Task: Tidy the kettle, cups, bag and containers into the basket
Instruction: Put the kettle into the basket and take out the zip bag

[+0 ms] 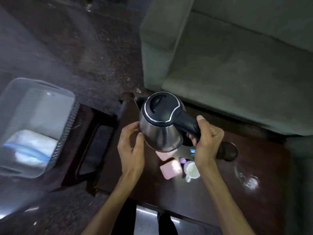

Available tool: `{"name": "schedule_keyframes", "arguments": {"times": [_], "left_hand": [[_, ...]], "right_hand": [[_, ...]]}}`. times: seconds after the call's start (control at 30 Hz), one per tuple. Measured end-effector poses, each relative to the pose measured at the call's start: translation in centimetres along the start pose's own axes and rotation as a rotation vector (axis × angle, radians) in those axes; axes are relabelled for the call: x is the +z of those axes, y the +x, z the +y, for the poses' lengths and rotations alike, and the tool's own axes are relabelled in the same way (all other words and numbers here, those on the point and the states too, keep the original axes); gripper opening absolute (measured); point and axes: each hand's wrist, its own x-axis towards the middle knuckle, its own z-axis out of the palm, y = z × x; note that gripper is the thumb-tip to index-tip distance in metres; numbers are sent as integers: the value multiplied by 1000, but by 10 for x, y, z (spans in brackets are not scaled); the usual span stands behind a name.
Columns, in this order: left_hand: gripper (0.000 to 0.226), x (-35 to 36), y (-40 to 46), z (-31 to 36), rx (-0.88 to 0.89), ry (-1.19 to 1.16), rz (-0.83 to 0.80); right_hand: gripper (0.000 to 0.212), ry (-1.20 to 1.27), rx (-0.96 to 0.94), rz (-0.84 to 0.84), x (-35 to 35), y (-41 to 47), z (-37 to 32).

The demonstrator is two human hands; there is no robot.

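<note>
A steel kettle point(160, 131) with a black lid hangs above the dark table point(254, 167). My right hand point(207, 141) grips its black handle. My left hand point(132, 148) rests its fingertips against the kettle's left side. Below the kettle lie two pink containers point(170, 170), a small purple-lidded item point(183, 161) and a white cup point(192, 170). The translucent basket point(67, 119) stands at the left on a dark stool, with a white bag point(32, 148) with a blue strip inside it.
A grey-green sofa point(228, 65) fills the upper right, close behind the table. A round dark kettle base point(227, 151) sits on the table to the right of my right hand. A dark wooden stool point(94, 141) stands between basket and table. Speckled floor lies beyond.
</note>
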Motion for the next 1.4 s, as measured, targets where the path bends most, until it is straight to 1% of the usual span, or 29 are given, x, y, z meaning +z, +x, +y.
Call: {"name": "schedule_keyframes", "arguments": {"times": [0.17,0.23,0.3,0.37,0.43,0.6,0.73,0.8,0.9,1.0,1.07,1.1,1.17,1.2,1.23,1.27,1.3,1.37,1.4], "left_hand": [[39,-81,48,33,-81,-110,227],[41,-122,70,43,-81,-124,306],[40,-162,91,53,-59,-128,371],[38,-205,113,59,-1,-125,437],[38,-233,135,63,45,-105,472],[43,-302,189,45,18,-112,629],[46,-333,215,16,-30,-93,659],[44,-344,223,0,-56,-72,652],[42,-355,225,-25,-94,-20,580],[43,-364,217,-43,-61,42,495],[46,-365,203,-50,-18,108,501],[46,-364,192,-53,-30,131,539],[41,-361,167,-62,-109,168,664],[38,-360,154,-66,-159,189,726],[38,-359,142,-70,-217,217,755],[41,-358,134,-74,-284,259,742],[47,-356,129,-78,-361,303,695],[60,-351,129,-84,-492,367,586],[61,-348,131,-85,-527,375,567]], "right_hand": [[69,74,-44,-173,113,-29,-8],[64,126,-35,-245,163,-42,-12],[59,156,-46,-322,210,-54,-17],[60,181,-68,-414,260,-68,-20],[61,191,-90,-467,298,-75,-23],[60,164,-93,-589,398,-104,0],[66,139,-96,-614,445,-118,36],[65,120,-97,-602,459,-123,55],[62,87,-112,-596,464,-127,81],[64,43,-124,-598,459,-127,98],[60,-21,-135,-602,455,-127,100],[53,-65,-147,-600,451,-127,98],[33,-146,-202,-543,438,-130,92],[23,-167,-241,-482,429,-132,90],[15,-174,-275,-410,421,-137,87],[10,-179,-300,-355,412,-142,86],[8,-190,-312,-338,404,-150,86],[10,-231,-268,-404,390,-167,89],[11,-264,-220,-459,384,-174,92]]}}
